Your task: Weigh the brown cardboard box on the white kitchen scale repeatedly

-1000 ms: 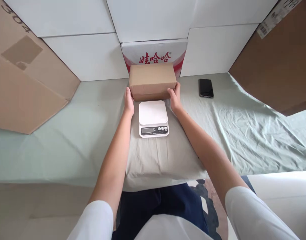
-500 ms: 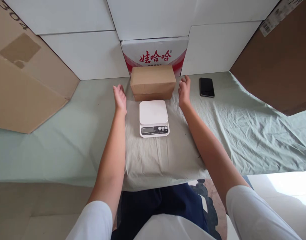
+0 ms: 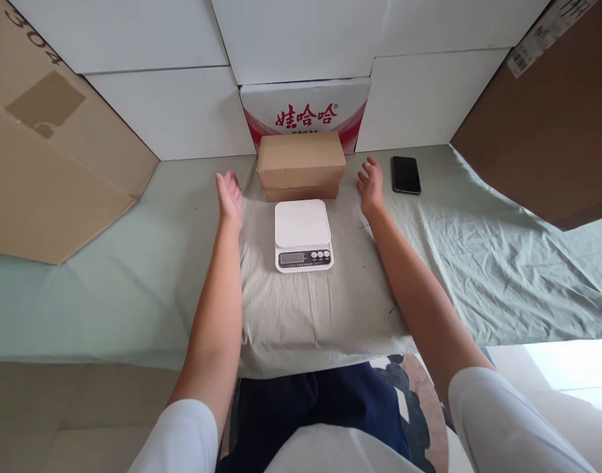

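A plain brown cardboard box [image 3: 301,163] rests on the cloth-covered surface, just behind a white digital kitchen scale [image 3: 302,234] whose platform is bare. My left hand [image 3: 230,194] hovers open to the left of the box, palm turned inward, holding nothing. My right hand [image 3: 371,185] is open to the right of the box, fingers spread, also apart from it. The scale sits on a beige pillow-like pad [image 3: 310,309] between my forearms.
A black phone [image 3: 406,174] lies right of my right hand. A white carton with red characters [image 3: 305,108] stands behind the box against white panels [image 3: 172,112]. Large cardboard sheets lean at the left [image 3: 49,157] and right [image 3: 551,125]. Pale green cloth [image 3: 502,263] covers the surface.
Both hands have let go of the brown box and moved outward to its sides. The box now stands behind the scale.
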### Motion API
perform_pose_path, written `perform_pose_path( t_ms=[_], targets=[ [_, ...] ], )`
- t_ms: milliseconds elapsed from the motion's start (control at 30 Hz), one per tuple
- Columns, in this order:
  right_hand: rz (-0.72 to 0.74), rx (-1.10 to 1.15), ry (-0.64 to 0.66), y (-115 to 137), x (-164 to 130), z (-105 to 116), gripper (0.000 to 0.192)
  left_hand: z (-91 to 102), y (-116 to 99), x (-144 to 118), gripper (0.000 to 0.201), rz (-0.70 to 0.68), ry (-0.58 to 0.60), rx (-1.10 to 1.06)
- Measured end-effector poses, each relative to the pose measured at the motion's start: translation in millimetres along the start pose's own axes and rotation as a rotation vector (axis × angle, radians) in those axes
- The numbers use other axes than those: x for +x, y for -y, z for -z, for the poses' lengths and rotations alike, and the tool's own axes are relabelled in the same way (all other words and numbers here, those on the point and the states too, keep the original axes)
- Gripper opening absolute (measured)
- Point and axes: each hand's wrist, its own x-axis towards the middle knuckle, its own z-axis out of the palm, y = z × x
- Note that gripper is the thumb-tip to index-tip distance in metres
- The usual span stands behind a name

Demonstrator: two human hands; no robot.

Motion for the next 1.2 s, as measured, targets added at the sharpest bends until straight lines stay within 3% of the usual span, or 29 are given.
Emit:
perform_pose_path(
  t_ms=[133,300,633,933,1200],
  targets=[
    [-0.022,0.029,0.162,-3,-18,-23,0.068,-24.8,4,-8,0.088,0.031,0.055,0.008],
    [0.068,0.033,0.319,-5,-32,-41,0.055,-42.8,12,-14,0.089,0.001,0.121,-0.015],
    [0.169,-0.005,0.363,-16,-28,-48,0.060,-50.8,16,-16,0.086,-0.015,0.138,-0.042],
    [0.170,-0.065,0.378,-19,-24,-41,0.066,-38.7,9,-15,0.089,-0.016,0.120,0.010],
    [0.208,-0.129,0.389,-5,-37,-46,0.070,-54.6,15,-23,0.092,-0.060,0.140,-0.012]
  ],
)
